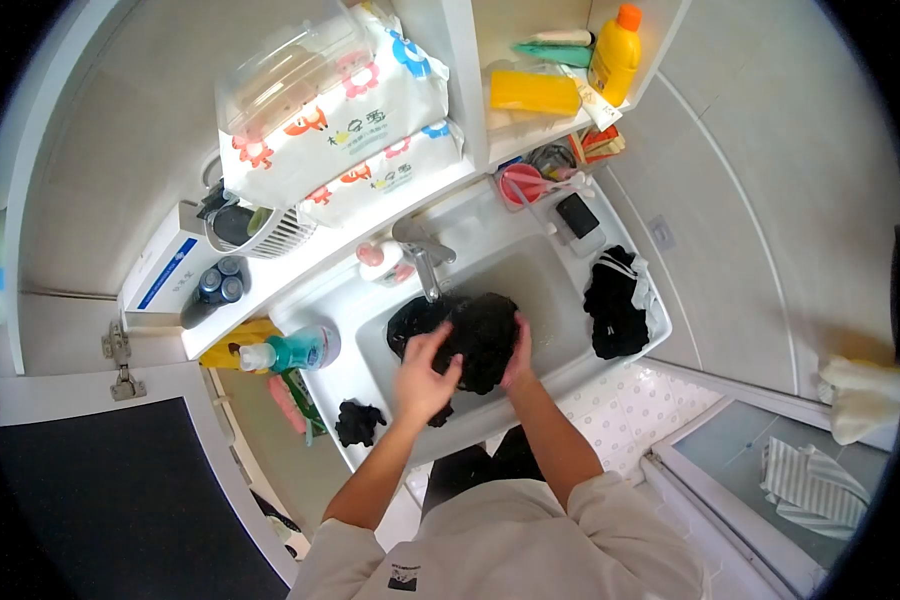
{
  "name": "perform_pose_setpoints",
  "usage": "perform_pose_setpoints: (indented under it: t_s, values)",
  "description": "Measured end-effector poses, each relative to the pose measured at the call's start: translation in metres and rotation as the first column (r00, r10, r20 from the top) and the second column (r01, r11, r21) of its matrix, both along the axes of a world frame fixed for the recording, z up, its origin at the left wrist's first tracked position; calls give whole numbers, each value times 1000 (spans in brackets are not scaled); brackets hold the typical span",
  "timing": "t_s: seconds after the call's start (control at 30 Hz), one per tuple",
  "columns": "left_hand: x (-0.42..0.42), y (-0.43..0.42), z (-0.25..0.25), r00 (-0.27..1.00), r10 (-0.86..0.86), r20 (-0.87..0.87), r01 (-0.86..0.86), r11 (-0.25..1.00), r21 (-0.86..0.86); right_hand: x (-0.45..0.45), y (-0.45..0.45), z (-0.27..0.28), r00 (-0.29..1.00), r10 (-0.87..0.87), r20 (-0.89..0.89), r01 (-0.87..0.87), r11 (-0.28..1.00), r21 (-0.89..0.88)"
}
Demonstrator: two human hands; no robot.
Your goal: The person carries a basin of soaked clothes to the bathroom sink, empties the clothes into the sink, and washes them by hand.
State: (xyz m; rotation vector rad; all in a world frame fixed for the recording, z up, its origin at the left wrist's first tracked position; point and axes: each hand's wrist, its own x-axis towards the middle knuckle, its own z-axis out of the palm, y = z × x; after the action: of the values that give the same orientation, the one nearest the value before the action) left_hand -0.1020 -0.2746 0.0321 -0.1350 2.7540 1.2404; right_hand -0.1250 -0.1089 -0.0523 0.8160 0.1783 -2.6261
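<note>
A bunched black cloth (482, 335), wet-looking, is between my two hands over the sink basin (560, 310). My left hand (426, 378) presses against its left side with the fingers curved and the thumb up. Around its right edge curls my right hand (517, 357), partly hidden by the fabric. More black fabric (413, 320) lies in the basin to the left, below the chrome faucet (426, 272). A small black cloth piece (359, 423) rests on the sink's left front rim, and a black garment with white stripes (615, 305) lies on its right rim.
A pump bottle (383, 262) stands behind the basin, and a teal spray bottle (295, 350) is at left. A soap box (578, 222) and pink cup (521, 184) sit at the back right corner. Shelves above hold wipes packs (350, 135) and a yellow bottle (616, 55). An open mirror door (120, 500) is at lower left.
</note>
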Motion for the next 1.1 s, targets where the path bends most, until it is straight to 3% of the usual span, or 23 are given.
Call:
perform_pose_setpoints:
  t_s: [0.03, 0.07, 0.1, 0.17, 0.27, 0.37, 0.4, 0.53, 0.57, 0.63, 0.7, 0.73, 0.77, 0.83, 0.87, 0.93, 0.97, 1.0, 1.03, 1.07, 1.1]
  values:
    - [7, 11, 13, 997, -50, 50, 53, 996, -65, -2, 0, -2, 998, 54, -28, -55, 998, -10]
    - [13, 22, 20, 996, -80, -47, 73, 989, -129, -6, -1, -5, 992, 110, -59, -112, 994, -19]
    - [14, 31, 12, 946, -166, -278, 87, 957, -277, -7, -3, -8, 982, 165, -91, -168, 985, -26]
    - [5, 57, 23, 934, -148, -325, -1, 910, -415, 0, -14, -3, 987, 82, -140, -90, 995, -52]
    - [-15, 64, -19, 930, -43, -365, -93, 934, -346, 8, -23, -31, 999, 5, -39, -2, 998, 65]
    - [-27, 61, -35, 986, 28, -165, -74, 958, -277, 14, -19, -63, 999, 39, 8, -40, 998, 58]
    - [-35, 59, -37, 980, 61, -189, -110, 959, -260, 13, -18, -58, 997, 29, 73, -39, 989, 139]
    - [-54, 42, -48, 965, 189, 180, -150, 966, -212, 24, -12, -56, 977, 57, 208, -155, 856, 493]
    - [-55, 32, -60, 954, 191, 233, -166, 978, -125, 30, -8, -68, 978, 103, 183, -190, 804, 563]
    - [-51, 19, -55, 975, 32, 219, -28, 999, -21, 32, -1, -73, 969, 205, 141, -244, 680, 692]
    - [-35, 14, -36, 966, -172, 193, 165, 985, 50, 26, 21, -58, 964, 241, 115, -267, 886, 380]
    - [-26, 14, -36, 959, -281, 44, 277, 958, 81, 20, 27, -46, 962, 254, 99, -269, 942, 200]
    - [-15, 16, -35, 930, -354, 100, 352, 935, 42, 15, 27, -44, 967, 249, 53, -254, 957, 139]
    - [5, 41, -11, 938, -340, -62, 323, 927, -191, 6, 24, -43, 972, 230, -42, -230, 973, 11]
    - [8, 54, -13, 960, -263, -98, 231, 938, -260, 4, 17, -47, 980, 200, -6, -200, 979, -38]
    - [5, 69, -21, 984, -118, -135, 61, 929, -365, 10, 3, -61, 985, 165, 43, -169, 975, 144]
    - [0, 68, -45, 959, -70, -274, -39, 928, -372, 12, -1, -80, 988, 146, 57, -155, 955, 254]
    - [-3, 67, -54, 977, 6, -215, -67, 959, -277, 12, -6, -63, 996, 32, 82, -58, 941, 333]
    - [-6, 64, -61, 986, 79, -145, -105, 977, -183, -2, -3, -39, 956, 119, 270, -266, 743, 614]
    - [-12, 58, -72, 980, 119, -160, -152, 965, -213, -1, -4, -29, 966, 110, 232, -239, 714, 657]
    - [-20, 52, -76, 981, 194, -16, -195, 969, -150, -1, -6, -25, 976, 100, 192, -208, 684, 699]
